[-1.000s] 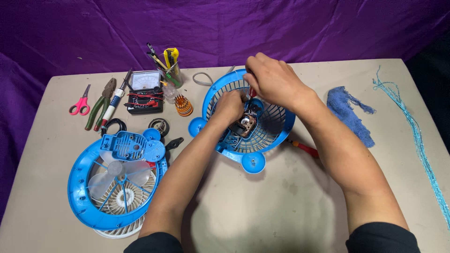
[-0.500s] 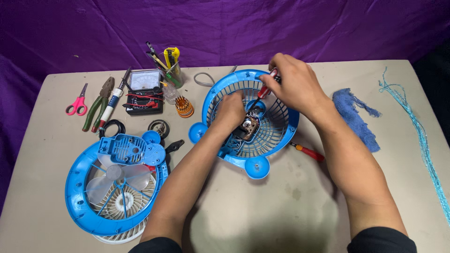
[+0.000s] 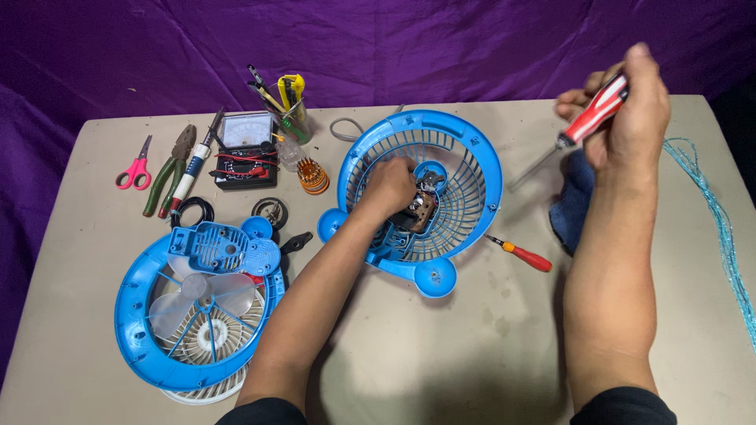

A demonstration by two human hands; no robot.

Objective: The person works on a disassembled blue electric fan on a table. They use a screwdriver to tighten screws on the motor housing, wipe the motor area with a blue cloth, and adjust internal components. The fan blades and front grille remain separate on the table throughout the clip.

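Screwdriver (image 3: 592, 115) position has changed: half a second ago its tip stood at the hub inside the blue fan guard (image 3: 421, 193); now the right hand (image 3: 626, 110) has lifted it clear and holds it raised above the right side of the desk (image 3: 441, 362), well apart from the guard. Right-hand grip is closed around the red and white handle, shaft pointing down and to the left. The left hand (image 3: 387, 187) remains inside the guard, fingers curled over the small motor assembly (image 3: 421, 208) at its centre. Judged from this, the driving action at the hub has paused while the left hand keeps the part steady.

The guard lies on the desk at centre, open side up. A smaller red-handled screwdriver (image 3: 524, 253) lies just beside its lower right rim. A blue cloth (image 3: 571, 206) lies partly behind the right forearm.

Limits of view: the left-hand grip covers the motor, so whether it clamps a part or only rests on it cannot be told. Any loosened screw is not visible. The raised screwdriver's tip is blurred.
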